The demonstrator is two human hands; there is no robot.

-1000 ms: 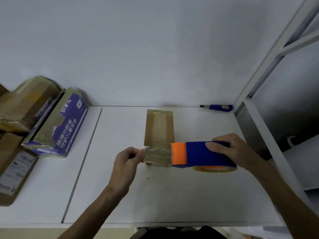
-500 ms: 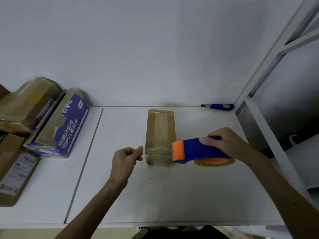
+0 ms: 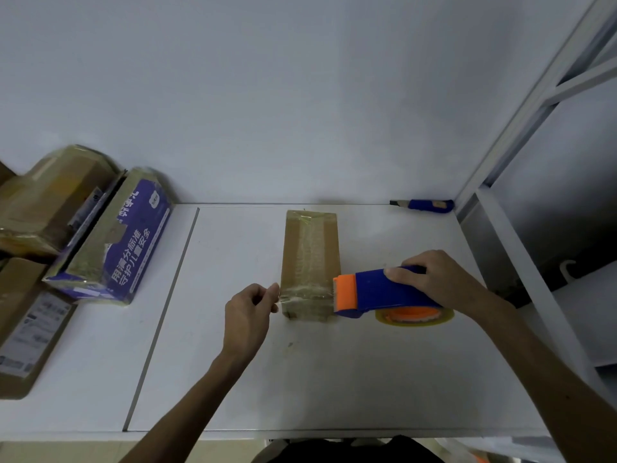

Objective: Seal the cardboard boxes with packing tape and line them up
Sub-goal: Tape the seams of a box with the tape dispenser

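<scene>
now, left hand (image 3: 248, 315) fingers pinching tape end (image 3: 284, 296) at box (image 3: 310, 255), right hand (image 3: 434, 279) fingers curled round dispenser (image 3: 380, 292)

One head-worn wide-angle view looks forward and down over the white desk (image 3: 334, 379), close, facing the wall (image 3: 267, 95).

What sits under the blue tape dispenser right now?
An orange-cored tape roll shows beneath the dispenser, which the right hand grips. The roll's upper part and the table below are covered.
</scene>
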